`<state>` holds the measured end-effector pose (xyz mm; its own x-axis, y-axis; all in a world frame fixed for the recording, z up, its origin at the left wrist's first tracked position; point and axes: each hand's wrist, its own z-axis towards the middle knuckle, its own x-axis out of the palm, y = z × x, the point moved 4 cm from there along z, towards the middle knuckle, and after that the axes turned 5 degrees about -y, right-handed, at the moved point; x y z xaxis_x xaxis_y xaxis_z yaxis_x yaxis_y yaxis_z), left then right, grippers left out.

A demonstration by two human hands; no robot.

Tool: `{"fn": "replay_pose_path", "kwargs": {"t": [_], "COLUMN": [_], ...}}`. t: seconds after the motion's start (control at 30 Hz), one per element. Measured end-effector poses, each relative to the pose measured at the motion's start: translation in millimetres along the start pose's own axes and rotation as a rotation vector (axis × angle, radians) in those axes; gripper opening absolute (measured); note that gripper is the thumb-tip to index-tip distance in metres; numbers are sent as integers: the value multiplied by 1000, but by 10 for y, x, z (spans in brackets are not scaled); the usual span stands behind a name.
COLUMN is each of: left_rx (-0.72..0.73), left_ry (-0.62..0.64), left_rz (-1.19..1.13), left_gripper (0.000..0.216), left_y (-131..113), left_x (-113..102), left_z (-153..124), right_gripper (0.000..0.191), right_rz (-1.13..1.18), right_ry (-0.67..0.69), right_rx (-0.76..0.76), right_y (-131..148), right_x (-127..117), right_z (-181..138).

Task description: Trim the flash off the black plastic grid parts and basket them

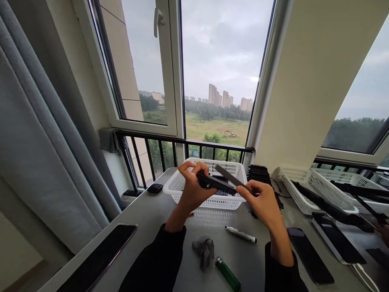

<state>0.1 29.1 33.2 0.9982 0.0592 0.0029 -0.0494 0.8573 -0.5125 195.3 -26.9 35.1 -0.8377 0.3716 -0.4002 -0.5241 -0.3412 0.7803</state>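
Note:
My left hand (191, 187) is closed around a long black plastic part (216, 183) with a ridged lower edge, held tilted above the white basket (206, 202). Between the fingers of my right hand (263, 202) is a flat grey file (229, 175), its blade slanting up to the left. The file lies along the part's right end; whether they touch I cannot tell. More dark pieces lie inside the basket, partly hidden by my hands.
On the grey table are a marker (241, 234), a crumpled grey cloth (204, 252), a green lighter (227, 274) and phones (310, 255). Black parts (258, 174) are stacked right of the basket. More baskets (304, 202) and a co-worker's hand (384, 230) are at right.

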Motion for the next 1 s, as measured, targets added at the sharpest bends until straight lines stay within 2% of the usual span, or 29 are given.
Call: {"fn": "replay_pose_path", "kwargs": {"t": [0.13,0.43,0.67,0.83,1.0], "left_rx": [17,71,74,88,29], "left_ry": [27,73,62,55,60], "left_rz": [23,50,87,102,85], "left_gripper": [68,69,72,70,70], "left_y": [-21,-55,-92,-112,-93], "left_x": [27,62,61,43,49], "left_z": [-10,-24,-10,2,-4], "right_gripper": [45,41,32,39,40], "right_rz": [7,105,320,541,620], "right_ry": [47,115,140,211,275], "right_rx": [39,70,49,125,204], "right_y": [-48,-111,-122,-171,-266], "right_x": [117,141,194,251,265], "right_z": [10,40,66,57,69]}}
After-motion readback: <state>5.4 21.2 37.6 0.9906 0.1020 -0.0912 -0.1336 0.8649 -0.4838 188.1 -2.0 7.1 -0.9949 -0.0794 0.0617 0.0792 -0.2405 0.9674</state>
